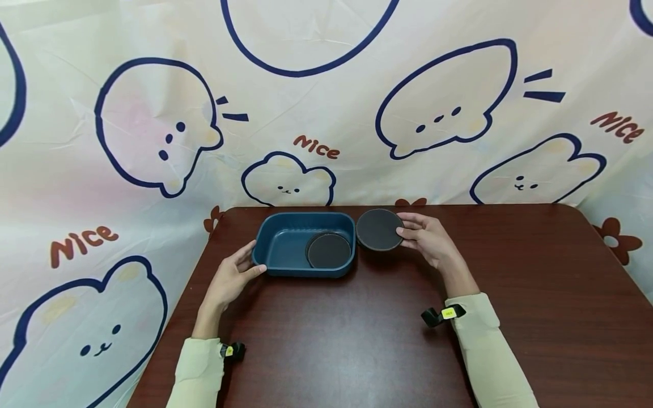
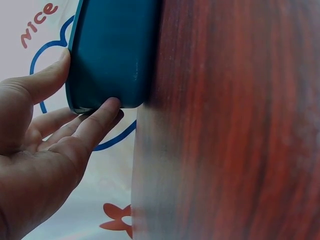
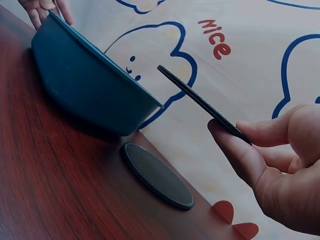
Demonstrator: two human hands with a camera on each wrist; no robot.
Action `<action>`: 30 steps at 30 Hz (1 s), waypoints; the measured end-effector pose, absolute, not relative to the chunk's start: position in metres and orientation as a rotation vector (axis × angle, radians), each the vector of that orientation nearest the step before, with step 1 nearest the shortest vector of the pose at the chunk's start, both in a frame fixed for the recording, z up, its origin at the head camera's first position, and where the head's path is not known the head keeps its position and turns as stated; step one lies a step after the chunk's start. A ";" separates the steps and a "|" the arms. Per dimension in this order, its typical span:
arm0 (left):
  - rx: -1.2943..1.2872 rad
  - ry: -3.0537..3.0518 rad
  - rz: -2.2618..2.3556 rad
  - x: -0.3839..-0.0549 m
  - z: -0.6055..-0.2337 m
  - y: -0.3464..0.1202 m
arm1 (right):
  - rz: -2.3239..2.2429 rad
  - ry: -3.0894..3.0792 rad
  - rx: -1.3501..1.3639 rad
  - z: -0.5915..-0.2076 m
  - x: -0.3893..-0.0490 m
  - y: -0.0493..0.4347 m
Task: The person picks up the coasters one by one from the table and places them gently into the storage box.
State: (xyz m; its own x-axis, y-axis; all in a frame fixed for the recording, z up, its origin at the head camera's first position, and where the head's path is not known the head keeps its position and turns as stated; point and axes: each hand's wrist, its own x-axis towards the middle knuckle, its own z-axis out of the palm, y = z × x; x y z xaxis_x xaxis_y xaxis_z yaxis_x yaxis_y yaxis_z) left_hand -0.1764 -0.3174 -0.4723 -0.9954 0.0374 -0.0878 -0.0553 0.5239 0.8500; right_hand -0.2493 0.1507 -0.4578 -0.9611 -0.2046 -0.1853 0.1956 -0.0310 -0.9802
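Near the back of the table stands a dark blue plastic basin [image 1: 285, 246] with rounded corners. My left hand [image 1: 232, 279] holds its left end, thumb at the rim and fingers against the outer wall. Inside, towards the right, lies a round black coaster [image 1: 329, 251]. Just right of the basin, my right hand [image 1: 427, 238] pinches another round black coaster [image 3: 202, 104] by its edge, thumb on one face and fingers on the other. Beneath it, a stitched-edge black coaster [image 3: 157, 176] lies on the table in the right wrist view; from the head it is hidden.
The brown wood-grain table [image 1: 326, 334] reaches back to a pale curtain [image 1: 357, 113] printed with cartoon bears and flowers. Black straps with small devices [image 1: 444, 315] sit on both wrists.
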 end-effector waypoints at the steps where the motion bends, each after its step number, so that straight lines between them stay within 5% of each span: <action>1: -0.016 2.657 1.490 -0.177 -0.472 -0.317 | -2.076 1.968 -0.010 -0.458 -0.250 0.150; 30: -0.032 2.640 1.516 -0.176 -0.469 -0.315 | -2.000 1.959 -0.088 -0.462 -0.249 0.109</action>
